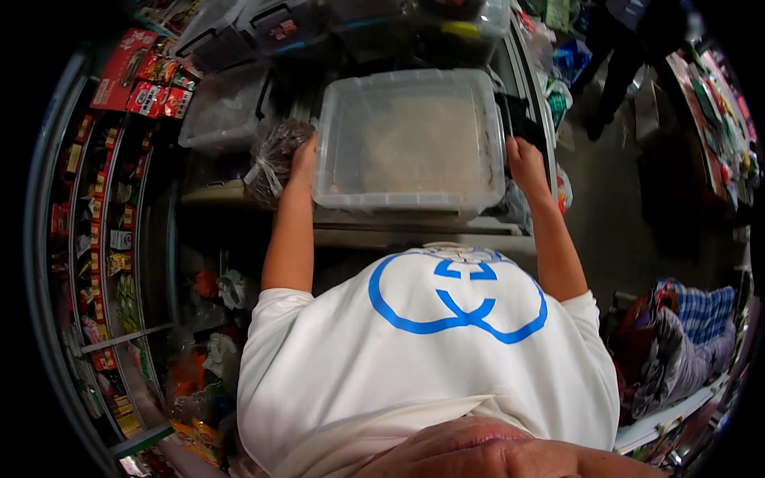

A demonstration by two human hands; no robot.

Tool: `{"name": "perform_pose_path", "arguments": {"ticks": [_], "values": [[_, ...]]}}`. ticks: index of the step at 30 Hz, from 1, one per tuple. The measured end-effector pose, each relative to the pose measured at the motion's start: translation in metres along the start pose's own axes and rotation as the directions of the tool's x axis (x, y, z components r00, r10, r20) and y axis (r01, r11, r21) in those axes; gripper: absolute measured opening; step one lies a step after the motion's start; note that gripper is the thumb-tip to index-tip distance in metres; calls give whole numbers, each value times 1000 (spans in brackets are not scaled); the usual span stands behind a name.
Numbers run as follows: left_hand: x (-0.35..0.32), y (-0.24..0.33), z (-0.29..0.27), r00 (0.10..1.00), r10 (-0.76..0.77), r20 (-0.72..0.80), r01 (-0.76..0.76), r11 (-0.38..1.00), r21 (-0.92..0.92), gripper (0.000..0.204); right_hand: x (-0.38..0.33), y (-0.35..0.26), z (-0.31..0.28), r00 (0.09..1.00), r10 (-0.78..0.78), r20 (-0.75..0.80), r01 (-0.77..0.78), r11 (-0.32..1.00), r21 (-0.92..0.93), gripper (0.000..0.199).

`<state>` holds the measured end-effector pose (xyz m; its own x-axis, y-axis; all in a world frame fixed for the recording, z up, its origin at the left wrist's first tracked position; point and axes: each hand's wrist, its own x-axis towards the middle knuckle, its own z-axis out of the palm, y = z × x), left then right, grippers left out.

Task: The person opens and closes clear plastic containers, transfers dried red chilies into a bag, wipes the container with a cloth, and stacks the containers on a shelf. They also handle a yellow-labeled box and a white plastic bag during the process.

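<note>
A large translucent plastic storage box (406, 199) with a cloudy lid stands in front of me, and pale brown contents show dimly through it. My right hand (523, 159) is closed at its right side, by the dark handle. On the opposite side my left hand (304, 157) grips the box's edge; its fingers are mostly hidden. Just left of that hand sits a knotted clear plastic bag (271, 159) with something brown in it.
More lidded storage boxes (283, 32) stand behind, and another clear box (223, 107) is at the left. Shelves of small packets (100, 231) line the far left. A person in dark trousers (617, 76) stands at the upper right. Folded cloth (689, 350) lies at the lower right.
</note>
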<state>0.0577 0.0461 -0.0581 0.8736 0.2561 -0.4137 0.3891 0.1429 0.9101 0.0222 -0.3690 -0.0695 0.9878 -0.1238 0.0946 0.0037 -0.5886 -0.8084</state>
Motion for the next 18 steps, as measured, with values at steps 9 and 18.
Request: {"name": "perform_pose_path", "arguments": {"ticks": [9,18], "values": [[37,-25,-21,963,264,54,-265,894,361,44,-21,63,37,985,161,63,-173,906,386,35],[22,-15,-6,969,-36,246,118,937,-328,39,-48,-28,-4,951,241,193,-305,829,469,47]]}}
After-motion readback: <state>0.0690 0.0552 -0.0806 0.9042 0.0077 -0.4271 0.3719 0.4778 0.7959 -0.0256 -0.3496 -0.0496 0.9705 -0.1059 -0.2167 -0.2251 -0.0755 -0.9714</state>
